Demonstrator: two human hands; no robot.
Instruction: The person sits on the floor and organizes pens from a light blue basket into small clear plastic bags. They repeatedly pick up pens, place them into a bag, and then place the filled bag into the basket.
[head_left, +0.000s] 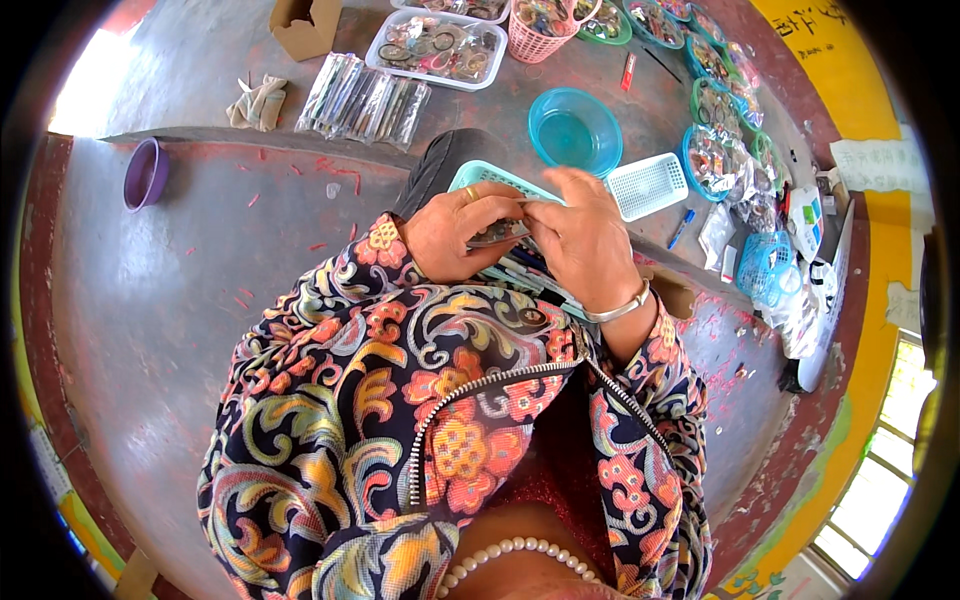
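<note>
My left hand (462, 232), with a ring on one finger, is closed around a small, flat, partly clear thing (497, 233) that looks like a packet; its kind cannot be made out. Against its right edge, my right hand (588, 238) has its fingertips pinched together, a bangle on the wrist. Both hands meet over my lap, in front of my flowered jacket. Under them sits a pale green plastic basket (492, 176), partly hidden. Several pens (535, 278) lie below my hands, close to my right wrist.
Beyond my hands stand a blue basin (574, 132) and a white basket (647, 187). Bundled pens (365, 103), a white tray (437, 50) and a pink basket (538, 36) lie farther off. Several full baskets line the right; a purple basin (147, 176) stands left.
</note>
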